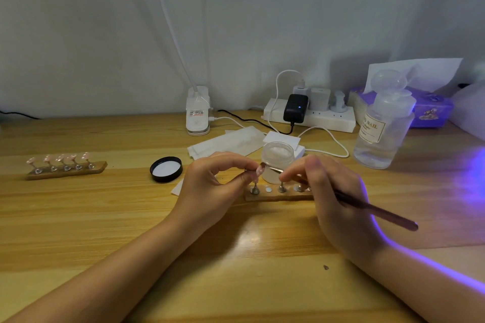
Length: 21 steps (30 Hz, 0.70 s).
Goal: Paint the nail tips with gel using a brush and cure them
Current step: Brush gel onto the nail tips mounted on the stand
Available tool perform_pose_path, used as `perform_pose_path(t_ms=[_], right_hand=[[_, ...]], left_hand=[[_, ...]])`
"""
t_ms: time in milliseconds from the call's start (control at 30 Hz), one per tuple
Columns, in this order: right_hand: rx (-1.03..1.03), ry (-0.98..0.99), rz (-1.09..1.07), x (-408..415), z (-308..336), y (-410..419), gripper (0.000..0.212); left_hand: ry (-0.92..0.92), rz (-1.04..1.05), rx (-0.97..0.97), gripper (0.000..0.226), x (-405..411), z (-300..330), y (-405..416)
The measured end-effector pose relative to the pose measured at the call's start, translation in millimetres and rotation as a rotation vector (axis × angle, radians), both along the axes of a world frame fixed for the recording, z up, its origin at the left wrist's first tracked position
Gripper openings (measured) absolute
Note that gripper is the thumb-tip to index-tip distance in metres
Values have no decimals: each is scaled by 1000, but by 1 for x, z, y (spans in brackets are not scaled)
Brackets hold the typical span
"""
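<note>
My left hand [215, 183] pinches a small metal stand with a pink nail tip [259, 171] on it, held just above a wooden holder strip [273, 196]. My right hand [330, 191] grips a dark, thin brush [372, 208]; its bristle end touches the nail tip. Behind the nail tip stands an open frosted jar of gel [278, 160], and its black lid [166, 169] lies upside down to the left. On the far left a second wooden holder [65, 172] carries several pink nail tips on stands.
A clear liquid bottle [383, 128] stands at the right. White wipes [228, 143], a power strip with chargers [309, 113], a white lamp clamp [198, 113] and a purple tissue box [430, 110] sit along the back. Purple light glows at the right edge.
</note>
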State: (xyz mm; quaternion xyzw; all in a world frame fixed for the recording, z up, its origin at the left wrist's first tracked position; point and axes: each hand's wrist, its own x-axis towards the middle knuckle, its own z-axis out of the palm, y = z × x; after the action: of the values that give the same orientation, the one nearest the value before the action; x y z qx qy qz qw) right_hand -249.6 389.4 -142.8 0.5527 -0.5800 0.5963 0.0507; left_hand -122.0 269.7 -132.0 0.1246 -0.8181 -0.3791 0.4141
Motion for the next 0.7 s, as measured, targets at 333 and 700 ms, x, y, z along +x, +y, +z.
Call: perform_pose_path(t_ms=[333, 700], right_hand=[[-38, 124, 9, 3, 1, 0, 44], [-43, 179, 22, 3, 0, 1, 44]], left_hand=[[-14, 8, -51, 28, 0, -2, -3], [-3, 27, -62, 30, 0, -1, -2]])
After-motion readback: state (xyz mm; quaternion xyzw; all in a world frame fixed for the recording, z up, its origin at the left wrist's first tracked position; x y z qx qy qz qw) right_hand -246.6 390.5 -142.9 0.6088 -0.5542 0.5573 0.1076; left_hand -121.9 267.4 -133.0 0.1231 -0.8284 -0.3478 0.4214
